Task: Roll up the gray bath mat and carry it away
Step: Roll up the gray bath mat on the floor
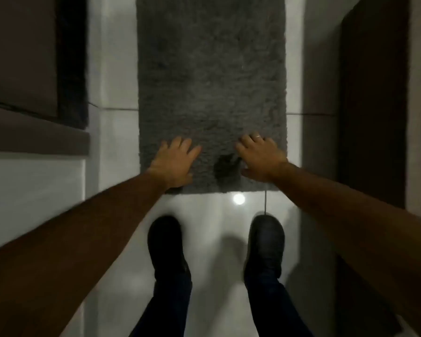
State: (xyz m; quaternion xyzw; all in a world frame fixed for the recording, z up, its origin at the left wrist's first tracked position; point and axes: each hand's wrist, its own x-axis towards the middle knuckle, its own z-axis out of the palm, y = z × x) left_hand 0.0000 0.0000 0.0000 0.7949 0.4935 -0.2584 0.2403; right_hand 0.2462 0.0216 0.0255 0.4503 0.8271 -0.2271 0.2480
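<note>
Gray bath mat (210, 76) flat on floor (216, 229), both hands spread on near end

I get a dim, soft, slightly blurred picture. A round glare spot (238, 198) shines on the glossy white floor (212, 239) at the gray bath mat's (210, 81) near edge; wide-angle stretch smears the forearms at the lower corners.

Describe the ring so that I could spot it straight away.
Start at the gray bath mat lying flat on the white tiled floor. Both hands press on its near edge; look at the right hand. The ring is a thin pale band on one finger there, while the left hand shows none.
</note>
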